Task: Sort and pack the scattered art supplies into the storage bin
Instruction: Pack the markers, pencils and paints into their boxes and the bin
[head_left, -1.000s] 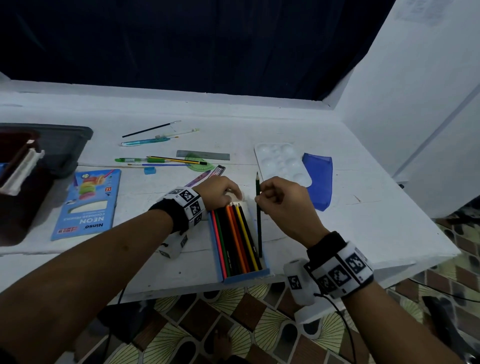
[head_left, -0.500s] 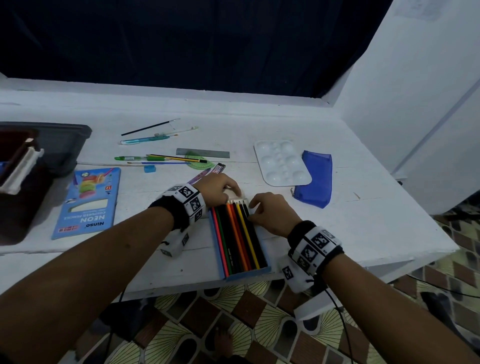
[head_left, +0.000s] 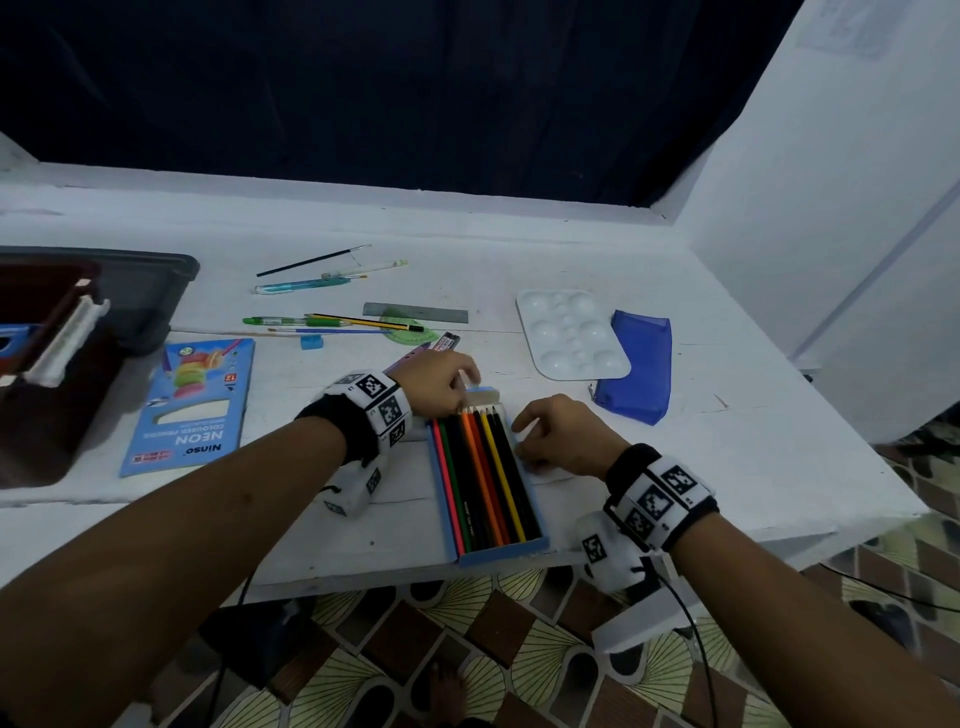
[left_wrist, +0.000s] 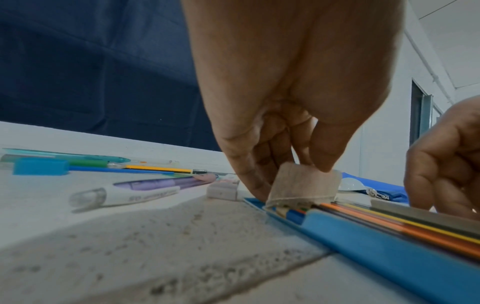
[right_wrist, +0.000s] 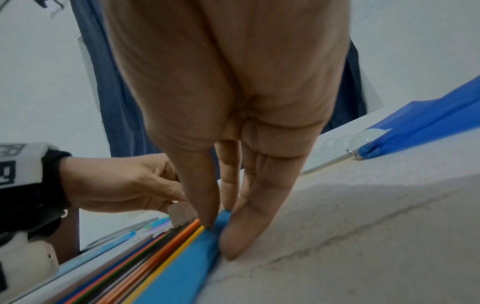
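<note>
While my right hand (head_left: 558, 434) rests against the right wall of the blue pencil tray (head_left: 503, 552), its thumb and straight fingers (right_wrist: 241, 232) press on that edge near the pencil tips without closing around anything. My left hand (head_left: 435, 382) is at the tray's far end, where thumb and fingers pinch the tray's cardboard end flap (left_wrist: 303, 188), bent up over the tips. Coloured pencils (head_left: 485, 478) lie side by side in the tray, which sits at the near edge of the white counter (head_left: 753, 467), its near end at the lip.

To the left lies the light blue pencil sleeve (head_left: 195, 402) printed NEON, flat on the counter. Just beyond my left hand are a purple highlighter (left_wrist: 166, 183), a clear-capped white marker (left_wrist: 124, 195) and a small white eraser (left_wrist: 224, 188). Further back sit a blue sharpener (head_left: 310, 341), a green pen (head_left: 291, 321), a yellow-and-black pencil (head_left: 363, 322), a green protractor (head_left: 408, 332) and a grey ruler (head_left: 415, 312), then a black paintbrush (head_left: 311, 260) and a teal pen (head_left: 304, 285). To the right, a white paint palette (head_left: 571, 332) touches a blue zip pouch (head_left: 641, 374). At the far left stands the dark storage bin (head_left: 150, 291), with things already in it.
</note>
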